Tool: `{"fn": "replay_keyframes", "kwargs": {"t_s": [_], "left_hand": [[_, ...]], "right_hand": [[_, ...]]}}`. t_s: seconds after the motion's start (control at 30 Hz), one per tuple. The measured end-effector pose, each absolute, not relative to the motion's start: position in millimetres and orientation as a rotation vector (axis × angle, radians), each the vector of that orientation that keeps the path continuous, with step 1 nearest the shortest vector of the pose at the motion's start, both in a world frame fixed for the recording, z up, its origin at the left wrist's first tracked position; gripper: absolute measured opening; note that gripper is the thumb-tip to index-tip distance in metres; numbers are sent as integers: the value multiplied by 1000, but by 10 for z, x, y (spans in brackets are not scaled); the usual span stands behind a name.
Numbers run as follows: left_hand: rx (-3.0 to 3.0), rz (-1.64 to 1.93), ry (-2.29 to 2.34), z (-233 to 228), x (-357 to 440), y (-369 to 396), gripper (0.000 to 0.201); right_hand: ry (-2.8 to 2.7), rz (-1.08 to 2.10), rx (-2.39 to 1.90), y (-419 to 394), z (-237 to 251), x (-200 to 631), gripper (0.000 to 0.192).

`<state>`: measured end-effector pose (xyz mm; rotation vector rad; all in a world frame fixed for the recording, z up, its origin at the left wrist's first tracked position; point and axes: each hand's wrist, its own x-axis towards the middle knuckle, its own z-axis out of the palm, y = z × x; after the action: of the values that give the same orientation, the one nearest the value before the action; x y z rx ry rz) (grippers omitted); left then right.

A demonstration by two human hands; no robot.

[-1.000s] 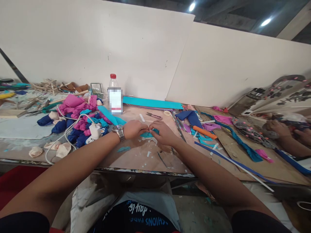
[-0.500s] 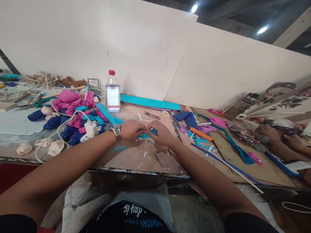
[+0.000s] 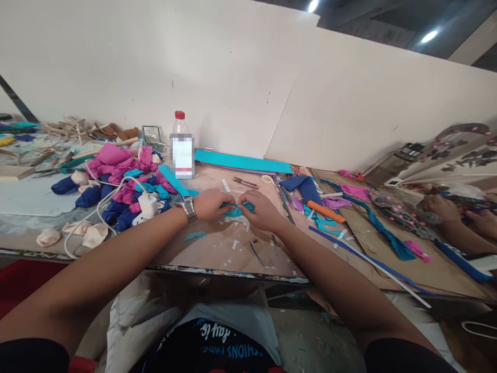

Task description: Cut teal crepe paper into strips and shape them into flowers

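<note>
Between my two hands is a small turquoise fabric strip [image 3: 232,211], pinched just above the worktable. My left hand [image 3: 213,204], below a wrist watch, is closed on its left side. My right hand [image 3: 259,208] grips the other side, thumb and fingertips pressed together. The fingertips of both hands nearly meet, and part of the strip is hidden behind them. A turquoise scrap [image 3: 194,235] lies on the table below my left hand. Behind the hands rest thread snips [image 3: 245,182] and a roll of tape [image 3: 267,179].
Pink, blue and turquoise fabric pieces [image 3: 120,171] are heaped at left with a white charger and cable [image 3: 147,205]. A red-capped bottle [image 3: 180,124] stands behind. At right lie an orange cutter [image 3: 323,211] and a white stick [image 3: 404,289]. Another person's hands [image 3: 442,210] are at far right.
The view has shifted slightly. My hands stay together on the turquoise fabric, and a bit more of it shows between my fingers.
</note>
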<state>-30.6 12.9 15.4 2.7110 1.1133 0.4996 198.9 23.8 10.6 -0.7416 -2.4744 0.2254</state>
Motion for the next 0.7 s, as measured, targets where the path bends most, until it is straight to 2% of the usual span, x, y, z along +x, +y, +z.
{"fn": "replay_keyframes", "kwargs": {"t_s": [0.47,0.7], "left_hand": [[2700,476,1269,209,-369,163,30],[2672,483,1369,212,-387,189,36]], "right_hand": [[-2328,261,-889,283,49,2007,10],[-2341,249,-848,279,63,1988,11]]}}
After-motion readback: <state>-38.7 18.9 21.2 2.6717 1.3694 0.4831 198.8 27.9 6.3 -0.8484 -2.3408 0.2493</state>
